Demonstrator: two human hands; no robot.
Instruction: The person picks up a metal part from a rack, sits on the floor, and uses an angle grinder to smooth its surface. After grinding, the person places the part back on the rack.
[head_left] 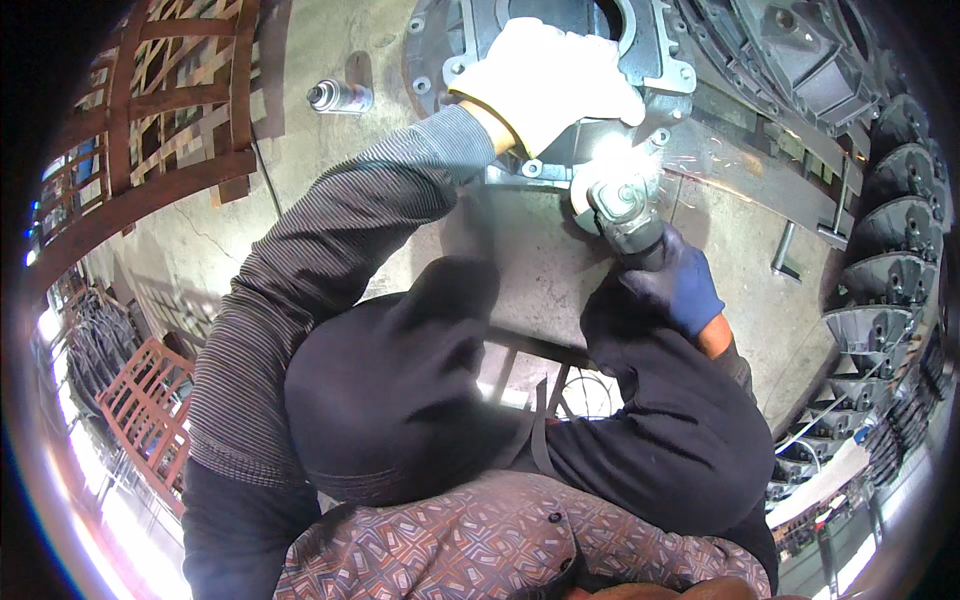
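A grey metal casting (672,77) with bolt holes along its flange lies in front of me on the floor. My left hand (545,85), in a white glove washed out by bright light, is closed over its near part and holds it. My right hand (688,290), in a blue glove, is wrapped round the body of an angle grinder (622,205). The grinder's head is at the casting's near right edge. Sparks fly off to the right there, and glare hides the exact contact point.
At left, a spray can (340,97) lies on the concrete floor (545,265) near a brown metal rack (150,185). More castings (815,85) lie at the far right, and a row of dark housings (880,280) lines the right side. A metal T-shaped piece (785,255) is nearby.
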